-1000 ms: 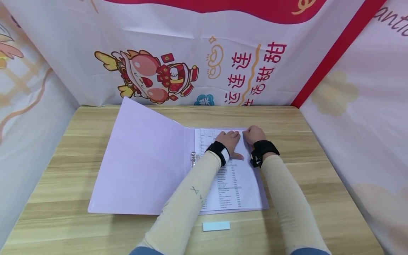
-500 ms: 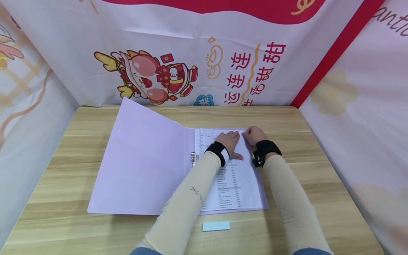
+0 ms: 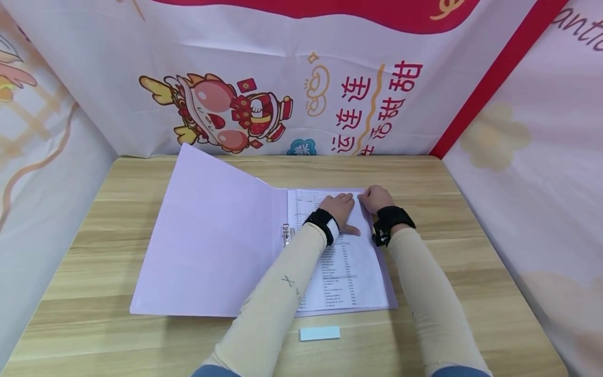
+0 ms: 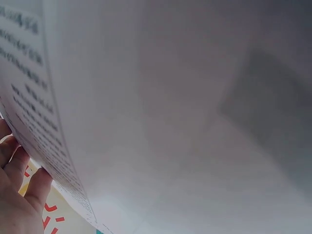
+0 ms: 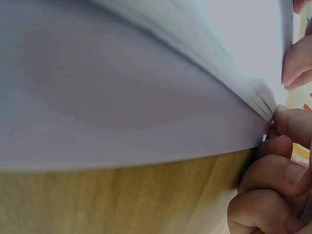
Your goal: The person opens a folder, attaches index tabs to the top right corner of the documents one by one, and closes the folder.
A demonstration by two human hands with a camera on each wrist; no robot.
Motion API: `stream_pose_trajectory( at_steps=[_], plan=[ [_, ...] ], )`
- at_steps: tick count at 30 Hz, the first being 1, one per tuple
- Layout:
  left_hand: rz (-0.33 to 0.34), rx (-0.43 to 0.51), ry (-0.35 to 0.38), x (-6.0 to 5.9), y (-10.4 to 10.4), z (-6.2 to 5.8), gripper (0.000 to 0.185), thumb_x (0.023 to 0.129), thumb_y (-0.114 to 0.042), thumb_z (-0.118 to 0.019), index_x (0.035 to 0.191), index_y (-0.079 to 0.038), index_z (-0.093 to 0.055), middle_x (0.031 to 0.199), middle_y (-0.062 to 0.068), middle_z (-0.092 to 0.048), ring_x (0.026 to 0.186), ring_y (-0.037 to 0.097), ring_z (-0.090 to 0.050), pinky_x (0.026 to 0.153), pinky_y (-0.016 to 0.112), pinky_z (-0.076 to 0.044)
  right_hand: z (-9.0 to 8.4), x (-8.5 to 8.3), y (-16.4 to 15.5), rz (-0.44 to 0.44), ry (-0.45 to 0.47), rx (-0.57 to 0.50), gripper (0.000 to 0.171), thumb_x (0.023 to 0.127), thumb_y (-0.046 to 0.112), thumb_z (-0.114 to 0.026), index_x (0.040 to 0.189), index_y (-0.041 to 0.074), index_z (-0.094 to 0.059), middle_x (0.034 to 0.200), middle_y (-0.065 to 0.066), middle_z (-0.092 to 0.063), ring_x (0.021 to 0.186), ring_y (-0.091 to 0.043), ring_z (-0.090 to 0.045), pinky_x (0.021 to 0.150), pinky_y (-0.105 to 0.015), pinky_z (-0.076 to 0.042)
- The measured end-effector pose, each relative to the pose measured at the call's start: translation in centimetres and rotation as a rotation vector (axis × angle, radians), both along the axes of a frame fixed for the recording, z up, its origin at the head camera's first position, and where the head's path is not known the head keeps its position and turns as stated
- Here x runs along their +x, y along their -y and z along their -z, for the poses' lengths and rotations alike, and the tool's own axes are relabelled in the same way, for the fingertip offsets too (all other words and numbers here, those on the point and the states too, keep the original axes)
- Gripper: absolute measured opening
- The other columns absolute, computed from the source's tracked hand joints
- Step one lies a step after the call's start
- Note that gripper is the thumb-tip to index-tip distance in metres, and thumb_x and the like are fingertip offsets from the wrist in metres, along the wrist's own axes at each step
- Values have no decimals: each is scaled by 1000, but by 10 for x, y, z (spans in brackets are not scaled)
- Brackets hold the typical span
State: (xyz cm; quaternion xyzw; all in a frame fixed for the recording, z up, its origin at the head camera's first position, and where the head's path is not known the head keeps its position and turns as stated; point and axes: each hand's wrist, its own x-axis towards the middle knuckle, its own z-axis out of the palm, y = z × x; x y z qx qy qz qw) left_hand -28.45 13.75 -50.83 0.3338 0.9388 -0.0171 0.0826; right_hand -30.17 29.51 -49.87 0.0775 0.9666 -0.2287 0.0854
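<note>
A lilac folder lies open on the wooden table, with a stack of printed sheets on its right half. My left hand rests flat on the upper part of the sheets, fingers straight and thumb spread. My right hand sits at the stack's far right corner with its fingers curled. In the right wrist view those fingertips pinch the corner of the sheets above the folder's cover. The left wrist view is filled by a printed sheet, with fingers at its edge.
A metal clip stands at the folder's spine. A small pale blue slip lies on the table in front of the folder. Printed cloth walls close in the table at the back and on both sides.
</note>
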Motion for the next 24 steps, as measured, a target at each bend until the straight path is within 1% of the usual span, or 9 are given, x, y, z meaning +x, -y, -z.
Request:
stream_pose_trajectory(
  at_steps=[8, 15, 20, 24],
  plan=[
    [-6, 6, 1, -1, -1, 1, 104, 82, -79, -62, 157, -12, -39, 165, 4, -32, 150, 19, -31, 116, 43, -36, -4, 7, 3, -31, -54, 11, 31, 100, 23, -60, 74, 6, -57, 73, -6, -57, 72, -25, -57, 65, -30, -42],
    [-5, 15, 4, -1, -1, 0, 104, 82, -79, -62, 158, -13, -37, 165, 4, -32, 150, 19, -31, 117, 44, -35, -1, 4, -2, -56, -44, 23, 30, 100, 24, -61, 77, 6, -58, 73, -6, -57, 71, -25, -57, 64, -31, -42],
    [0, 11, 6, -1, -1, 0, 104, 81, -80, -61, 157, -13, -38, 165, 4, -32, 150, 19, -31, 117, 43, -35, -3, 5, -4, -16, -19, 19, 27, 101, 22, -58, 82, 5, -59, 75, -7, -57, 72, -25, -56, 64, -31, -42],
    [1, 14, 3, -1, 0, 2, 104, 82, -80, -61, 157, -13, -39, 165, 4, -32, 150, 19, -31, 117, 44, -35, -5, 7, -1, 22, -19, 19, 27, 101, 23, -57, 81, 5, -59, 77, -8, -57, 74, -26, -57, 66, -32, -42]
  ],
)
